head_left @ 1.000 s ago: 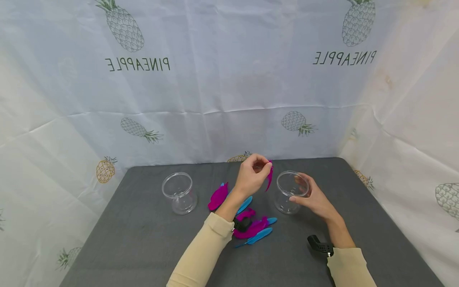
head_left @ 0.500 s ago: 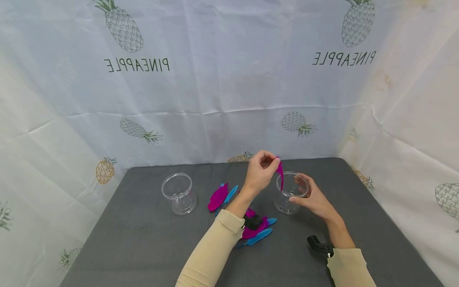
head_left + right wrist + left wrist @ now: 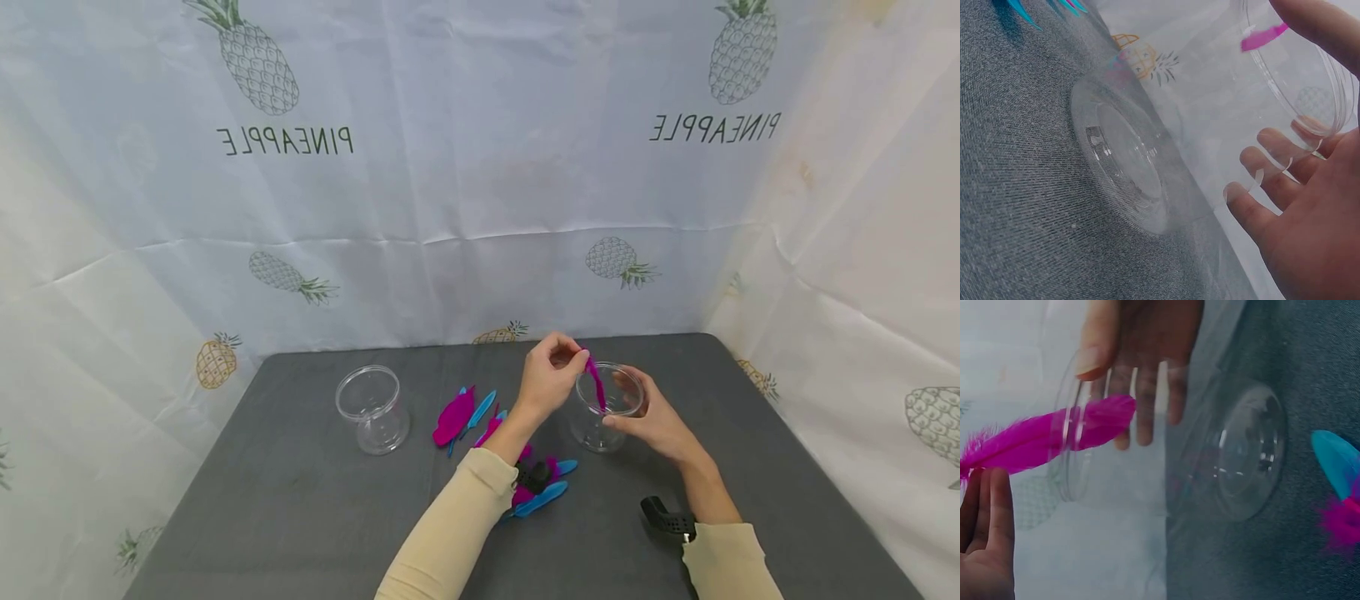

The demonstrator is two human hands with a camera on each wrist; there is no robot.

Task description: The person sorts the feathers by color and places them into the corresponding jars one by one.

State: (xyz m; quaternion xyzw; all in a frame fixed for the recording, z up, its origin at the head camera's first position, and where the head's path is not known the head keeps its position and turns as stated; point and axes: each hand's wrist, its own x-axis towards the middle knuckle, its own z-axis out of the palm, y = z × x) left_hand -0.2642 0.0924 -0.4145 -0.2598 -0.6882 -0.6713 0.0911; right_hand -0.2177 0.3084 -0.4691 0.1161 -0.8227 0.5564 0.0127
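My left hand (image 3: 549, 377) pinches a magenta feather (image 3: 597, 385) by one end, above the right-hand clear jar (image 3: 592, 435). In the left wrist view the feather (image 3: 1099, 424) reaches through the jar's rim, its free end inside. My right hand (image 3: 654, 414) grips that jar around its upper part, thumb on the near side and fingers behind. The jar (image 3: 1129, 169) stands upright on the grey table. Magenta feathers (image 3: 455, 417) and blue feathers (image 3: 542, 500) lie loose in the middle, partly hidden under the left forearm.
A second clear jar (image 3: 372, 408) stands at the left on the grey table (image 3: 300, 508). Behind the table hangs a white curtain (image 3: 465, 167) printed with pineapples. Black wrist cameras sit on both forearms.
My left hand has moved right with the magenta feather, then down, so the feather's lower end has entered the jar. My right hand keeps its grip on the jar.
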